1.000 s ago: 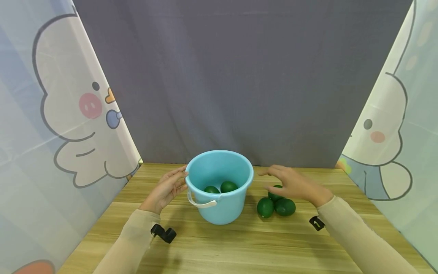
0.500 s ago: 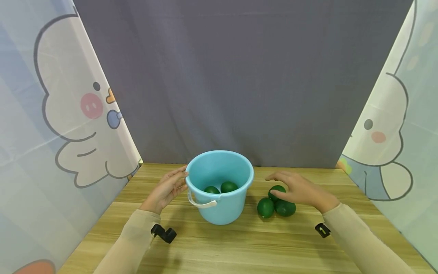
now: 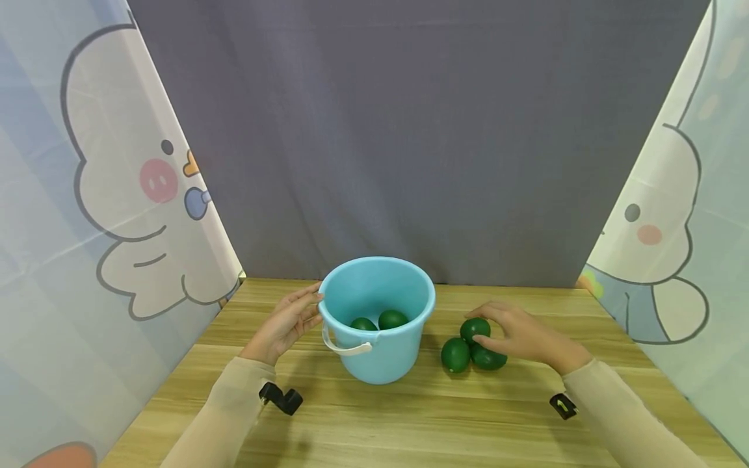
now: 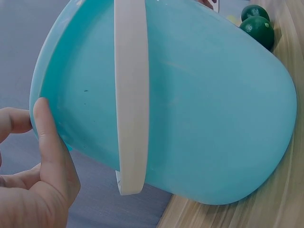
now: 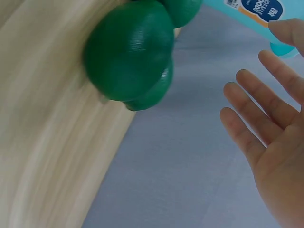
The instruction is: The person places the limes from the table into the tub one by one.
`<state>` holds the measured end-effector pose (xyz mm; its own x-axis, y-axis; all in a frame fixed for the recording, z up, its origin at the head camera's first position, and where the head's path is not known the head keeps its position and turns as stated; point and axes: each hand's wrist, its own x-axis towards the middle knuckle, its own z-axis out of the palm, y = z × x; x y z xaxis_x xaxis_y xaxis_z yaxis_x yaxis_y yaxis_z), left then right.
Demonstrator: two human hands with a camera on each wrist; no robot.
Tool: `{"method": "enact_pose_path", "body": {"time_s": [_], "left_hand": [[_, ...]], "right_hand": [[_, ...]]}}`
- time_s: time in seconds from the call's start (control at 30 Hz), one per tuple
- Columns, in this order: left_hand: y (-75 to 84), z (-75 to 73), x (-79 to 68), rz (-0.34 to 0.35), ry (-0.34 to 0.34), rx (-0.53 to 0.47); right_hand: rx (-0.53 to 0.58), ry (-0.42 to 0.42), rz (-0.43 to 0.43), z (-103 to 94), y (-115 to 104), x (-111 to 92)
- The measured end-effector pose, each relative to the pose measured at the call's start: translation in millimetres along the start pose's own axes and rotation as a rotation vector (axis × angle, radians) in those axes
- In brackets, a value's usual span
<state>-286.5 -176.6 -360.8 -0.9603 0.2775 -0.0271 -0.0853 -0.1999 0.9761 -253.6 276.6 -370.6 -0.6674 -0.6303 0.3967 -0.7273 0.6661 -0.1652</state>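
Note:
A light blue bucket (image 3: pixel 380 357) with a white handle (image 3: pixel 345 350) stands upright on the wooden table. Two smooth, dark green, egg-shaped fruits (image 3: pixel 393 319) lie inside it. My left hand (image 3: pixel 285 326) rests against the bucket's left side; in the left wrist view its thumb (image 4: pixel 46 123) touches just under the rim, its fingers loosely extended. Three more green fruits (image 3: pixel 455 355) sit clustered right of the bucket. Over that cluster hovers my right hand (image 3: pixel 517 333), fingers spread around the rear fruit (image 3: pixel 474 330). In the right wrist view, its palm holds nothing.
Grey cloth (image 3: pixel 409 143) hangs behind the table (image 3: pixel 363 432). Printed cartoon curtains (image 3: pixel 140 260) flank both sides. A black wrist mount (image 3: pixel 281 398) sticks out from the left sleeve, another (image 3: pixel 563 405) from the right.
My right hand has moved right and lower, away from the bucket and closer over the green fruits. The left hand and bucket hold their places.

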Motion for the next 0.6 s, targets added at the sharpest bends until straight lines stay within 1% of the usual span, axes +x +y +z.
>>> {"method": "enact_pose_path", "body": {"time_s": [0.2,0.47,0.6], "left_hand": [[0.0,0.7,0.1,-0.005,0.008,-0.002],[-0.4,1.1,0.4,-0.007,0.014,-0.002],[-0.2,1.0,0.5,-0.005,0.012,0.001]], "right_hand": [[-0.011,-0.006,0.001,8.7,5.5,-10.1],[0.044,-0.053,0.039,16.4,7.9,-22.2],[0.046,-0.061,0.051,20.8,9.4,-26.3]]}}
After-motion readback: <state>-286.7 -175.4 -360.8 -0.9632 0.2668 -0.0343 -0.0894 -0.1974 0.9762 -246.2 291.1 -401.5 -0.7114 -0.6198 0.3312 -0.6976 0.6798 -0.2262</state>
